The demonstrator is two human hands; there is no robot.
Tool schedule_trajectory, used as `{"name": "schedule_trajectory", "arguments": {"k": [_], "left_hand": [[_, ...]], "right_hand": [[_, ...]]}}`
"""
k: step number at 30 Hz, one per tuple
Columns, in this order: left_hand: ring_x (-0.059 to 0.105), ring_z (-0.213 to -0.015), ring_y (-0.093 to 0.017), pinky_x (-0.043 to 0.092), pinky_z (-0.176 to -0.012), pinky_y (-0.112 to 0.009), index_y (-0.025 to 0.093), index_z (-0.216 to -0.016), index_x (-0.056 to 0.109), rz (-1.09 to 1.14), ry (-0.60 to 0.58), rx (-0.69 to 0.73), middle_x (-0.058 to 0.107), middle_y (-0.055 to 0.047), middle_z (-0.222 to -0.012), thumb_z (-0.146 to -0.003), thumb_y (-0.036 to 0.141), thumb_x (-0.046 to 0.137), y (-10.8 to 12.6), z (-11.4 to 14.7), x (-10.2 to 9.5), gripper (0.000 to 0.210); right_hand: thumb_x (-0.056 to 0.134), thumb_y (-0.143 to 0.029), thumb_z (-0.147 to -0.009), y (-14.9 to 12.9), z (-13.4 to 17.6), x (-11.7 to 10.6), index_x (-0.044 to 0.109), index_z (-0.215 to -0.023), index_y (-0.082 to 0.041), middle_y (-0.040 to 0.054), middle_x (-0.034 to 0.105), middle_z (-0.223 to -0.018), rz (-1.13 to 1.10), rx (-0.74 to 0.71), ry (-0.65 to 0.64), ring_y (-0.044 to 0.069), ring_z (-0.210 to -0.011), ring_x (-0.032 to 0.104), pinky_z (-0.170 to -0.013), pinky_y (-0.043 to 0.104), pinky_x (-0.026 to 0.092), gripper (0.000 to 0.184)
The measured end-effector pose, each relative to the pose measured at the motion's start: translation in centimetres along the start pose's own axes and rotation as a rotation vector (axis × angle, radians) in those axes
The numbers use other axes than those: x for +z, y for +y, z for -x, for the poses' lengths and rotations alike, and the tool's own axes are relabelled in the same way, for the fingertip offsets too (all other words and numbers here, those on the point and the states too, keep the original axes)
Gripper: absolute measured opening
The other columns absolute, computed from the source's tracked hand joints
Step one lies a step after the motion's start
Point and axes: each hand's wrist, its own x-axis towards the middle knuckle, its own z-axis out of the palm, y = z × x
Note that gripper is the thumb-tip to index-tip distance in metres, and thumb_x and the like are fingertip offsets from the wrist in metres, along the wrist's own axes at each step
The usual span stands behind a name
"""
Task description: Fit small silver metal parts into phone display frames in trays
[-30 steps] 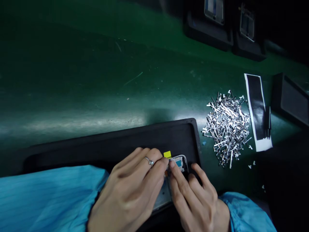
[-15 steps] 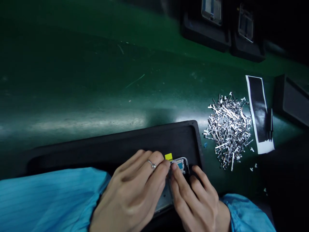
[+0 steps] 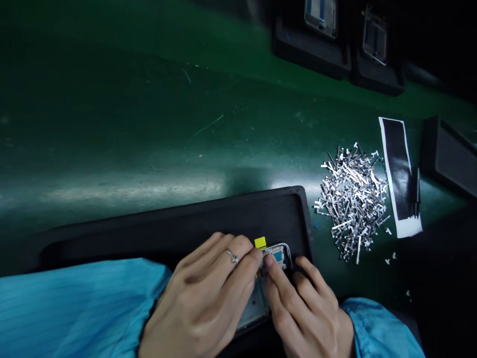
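A partly assembled phone (image 3: 278, 256), with a silver rim and bare circuitry at its top end, lies in a black tray (image 3: 238, 203). A yellow tab (image 3: 260, 242) sticks out past its top edge. My left hand (image 3: 206, 293), wearing a ring, is closed over the phone's upper left, its fingertips bunched at the edge near the tab. My right hand (image 3: 303, 303) is closed against the phone's right side, with a forefinger pressed on the circuitry. Both thumbs and whatever small part may sit under the fingertips are hidden.
A pile of small silver-and-black strips (image 3: 354, 199) lies right of the tray on the green table (image 3: 130, 124). Beside it are a black sheet with white border (image 3: 397, 169) and dark tweezers (image 3: 418, 191). Two black trays (image 3: 311, 49) with phone frames stand at the back; another black block (image 3: 452, 154) is far right.
My hands stay at the phone's top end with only slight finger shifts. The right forefinger has moved down a little. The trays at the back appear slightly further left.
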Motion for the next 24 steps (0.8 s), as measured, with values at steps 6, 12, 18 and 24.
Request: {"name": "schedule_trajectory", "arguments": {"k": [6,12,18,24], "left_hand": [[0.061,-0.075,-0.015,0.052,-0.069,-0.028,0.012,-0.086,0.053,0.004,0.013,-0.008,0.064,-0.005,-0.08,-0.083,0.004,0.033,-0.03,-0.13,-0.39,0.022],[0.061,-0.075,-0.015,0.052,-0.071,-0.029,0.011,-0.086,0.053,-0.025,0.028,0.0,0.063,-0.005,-0.078,-0.08,0.0,0.032,-0.19,0.04,-0.21,0.025],[0.059,-0.08,-0.017,0.051,-0.073,-0.032,0.01,-0.09,0.053,-0.042,-0.006,0.037,0.062,-0.007,-0.084,-0.079,0.0,0.034,-0.17,0.25,-0.32,0.024],[0.059,-0.078,-0.018,0.051,-0.071,-0.033,0.009,-0.09,0.052,-0.038,-0.001,0.039,0.062,-0.009,-0.085,-0.078,-0.002,0.034,0.01,0.39,0.19,0.025]], "right_hand": [[0.028,-0.006,-0.083,0.02,0.38,0.11,0.059,-0.087,-0.007,0.0156,0.06,-0.104,-0.004,0.003,-0.008,0.018,-0.064,0.058,-0.075,0.039,0.043,0.031],[0.027,-0.006,-0.082,-0.37,0.2,0.13,0.059,-0.092,-0.006,0.015,0.059,-0.106,0.05,0.026,-0.042,0.019,-0.064,0.057,-0.076,0.04,0.041,0.033],[0.024,-0.005,-0.082,-0.31,-0.51,-0.53,0.059,-0.091,-0.007,0.0148,0.06,-0.105,0.078,-0.006,-0.12,0.019,-0.065,0.058,-0.072,0.038,0.043,0.036],[0.029,-0.006,-0.081,-0.17,-0.11,-0.54,0.057,-0.095,-0.005,0.0177,0.056,-0.11,0.099,-0.053,-0.136,0.017,-0.064,0.056,-0.075,0.038,0.043,0.031]]}}
